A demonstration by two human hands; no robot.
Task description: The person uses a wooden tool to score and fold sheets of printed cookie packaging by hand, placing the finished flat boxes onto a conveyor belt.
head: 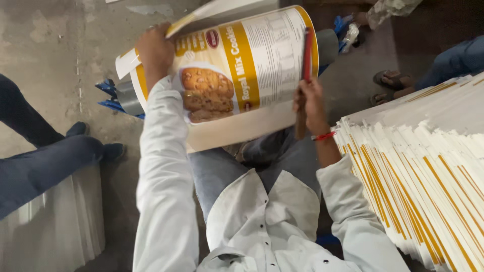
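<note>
Yellow-edged printed sheet (curved) | 2 hands: left, right grip opposite edges

A tall stack of flat printed sheets lies at right, with another person's sandalled feet on the concrete floor.

Packaging workshop: stacked printed sheets, concrete floor

A large printed label sheet, white with yellow bands and a picture of cookies, is curled into a wide cylinder over a grey metal drum. A red-handled tool lies along the sheet's seam at 3 o'clock, upright against the curve.
</note>
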